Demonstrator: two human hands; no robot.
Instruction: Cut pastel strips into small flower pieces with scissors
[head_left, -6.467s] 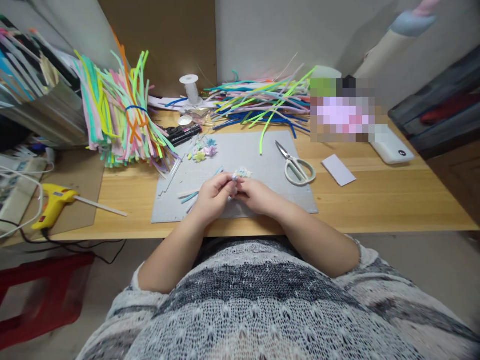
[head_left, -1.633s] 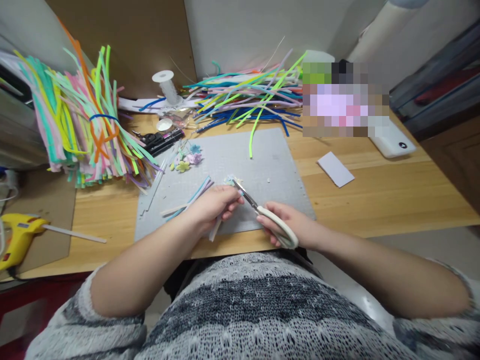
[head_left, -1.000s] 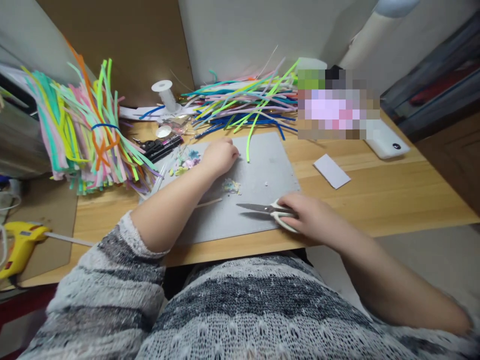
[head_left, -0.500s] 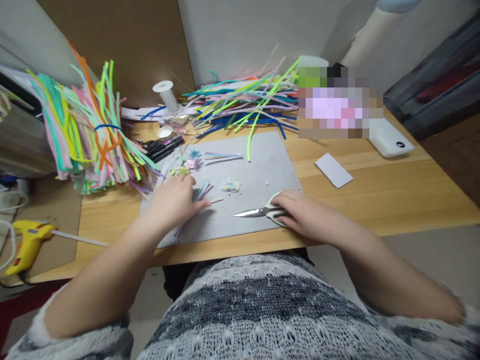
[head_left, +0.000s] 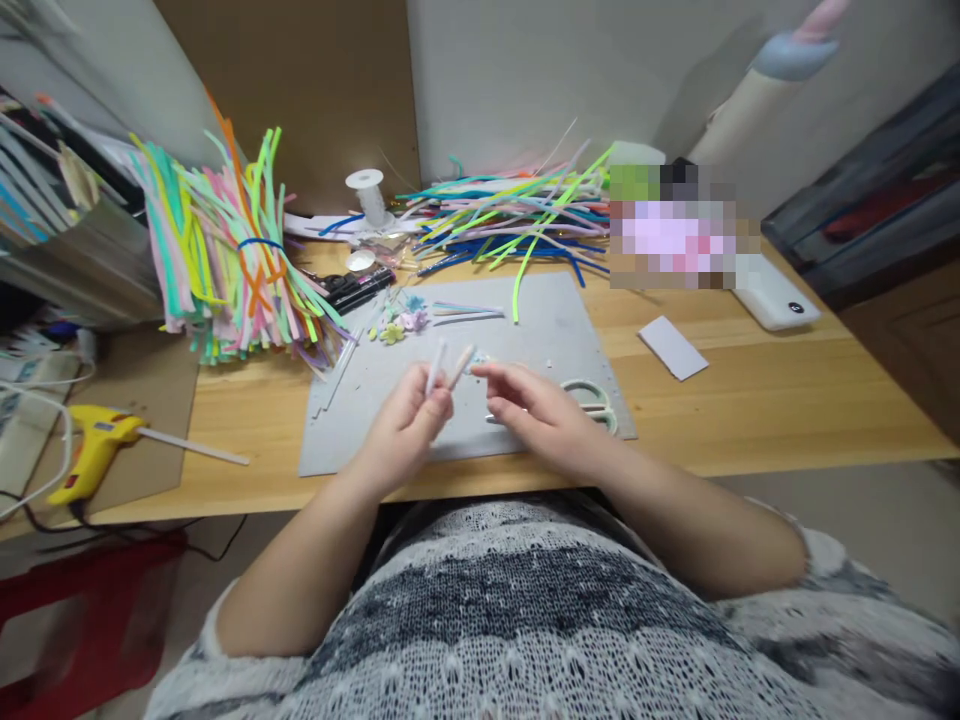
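Short pale pipe cleaner pieces (head_left: pixel 463 366) stick up from my left hand (head_left: pixel 411 420), which is closed around them over the grey mat (head_left: pixel 337 440). Just to the right, my right hand (head_left: pixel 536 405) has its thumb and index finger apart, fingertips close to the pieces and nothing visible between them. Under and beside that hand lie the scissors (head_left: pixel 600 400), their blades partly covered. Small fuzzy trimmings (head_left: pixel 480 362) are half hidden behind my fingers. Farther back on the mat sit pastel pipe cleaner flowers (head_left: pixel 405 318) and several loose strips (head_left: pixel 469 310).
A tied bundle of pipe cleaners (head_left: pixel 240 250) stands at the left, and a loose heap (head_left: pixel 517 210) lies behind the mat. A yellow glue gun (head_left: pixel 97 440) rests far left. A wire spool (head_left: pixel 367 200), white card (head_left: pixel 673 347) and white phone (head_left: pixel 776 298) are also about.
My right hand has let go of the scissors, now on the mat, and moved left toward my left hand. My left hand has lifted the pipe cleaner pieces toward the middle.
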